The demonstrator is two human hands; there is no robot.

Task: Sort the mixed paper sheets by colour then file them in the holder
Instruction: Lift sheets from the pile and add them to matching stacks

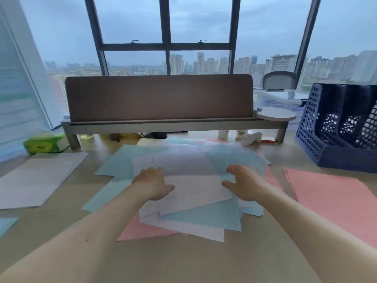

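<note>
A mixed pile of white, light blue and pink sheets (189,219) lies spread in the middle of the desk. My left hand (152,184) rests on the pile's left side with its fingers bent down on a white sheet (195,190). My right hand (242,183) hovers over that sheet's right edge, fingers loosely curled; whether it pinches the paper is unclear. A white stack (38,178) lies at the left, a pink stack (334,203) at the right. The dark blue mesh file holder (318,144) stands at the far right.
A brown desk divider (159,98) on a grey shelf closes off the back. A green tissue pack (46,142) sits at the back left. A blue sheet corner (6,223) shows at the left edge. Small white items (252,138) lie under the shelf.
</note>
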